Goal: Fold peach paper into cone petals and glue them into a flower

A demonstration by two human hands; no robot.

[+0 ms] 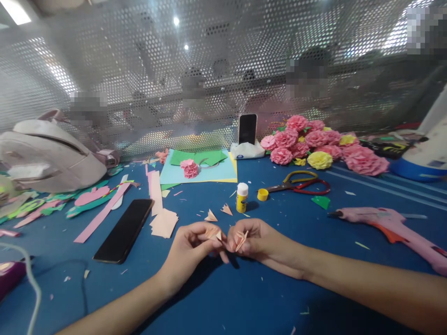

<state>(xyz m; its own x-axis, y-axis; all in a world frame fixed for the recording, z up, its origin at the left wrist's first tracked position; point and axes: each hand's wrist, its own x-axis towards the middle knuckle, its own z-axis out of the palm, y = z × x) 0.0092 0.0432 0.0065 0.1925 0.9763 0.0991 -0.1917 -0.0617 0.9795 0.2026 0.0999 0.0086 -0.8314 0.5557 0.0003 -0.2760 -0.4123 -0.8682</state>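
Both hands meet low over the middle of the blue table. My left hand [193, 244] pinches a small peach folded paper piece [218, 236] between thumb and fingers. Close beside it, my right hand [260, 242] grips another folded paper piece [241, 240] with pointed layers. Just beyond the fingers lie two loose folded paper pieces, one left [211, 216] and one right [226, 210]. A yellow glue stick [241, 199] stands upright behind them, its yellow cap [263, 194] to its right. Left of my hands rest flat peach paper pieces [164, 223].
Scissors [296, 184] and a pink glue gun [387, 225] lie to the right. Pink and yellow paper flowers [316, 144] are heaped behind. A black phone [124, 230] lies left, a backpack [52, 153] beyond it. Another phone [247, 128] stands before the perforated metal screen [139, 60].
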